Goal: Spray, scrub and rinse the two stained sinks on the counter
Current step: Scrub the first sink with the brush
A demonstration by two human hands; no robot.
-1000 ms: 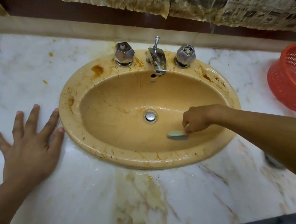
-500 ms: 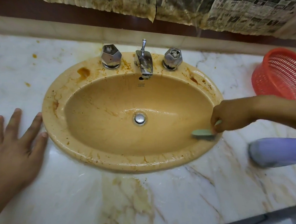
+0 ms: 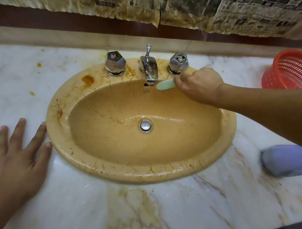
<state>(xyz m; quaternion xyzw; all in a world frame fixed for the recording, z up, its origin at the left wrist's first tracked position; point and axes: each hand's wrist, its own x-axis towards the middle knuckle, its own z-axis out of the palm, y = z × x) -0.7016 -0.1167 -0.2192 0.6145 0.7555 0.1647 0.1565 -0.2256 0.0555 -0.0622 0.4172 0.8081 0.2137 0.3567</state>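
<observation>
Now the right grip holds a green brush by the faucet, the left grip spread flat.

Right hand with green brush: 1.0 s earlier low in the right of the sink bowl, 0.5 s earlier at the right rim, now at the back rim. The brush head lies just beside the spout, and the knuckles are just in front of the right tap handle. A blurred lilac object, unseen at first, now shows on the worktop right of the sink.
</observation>
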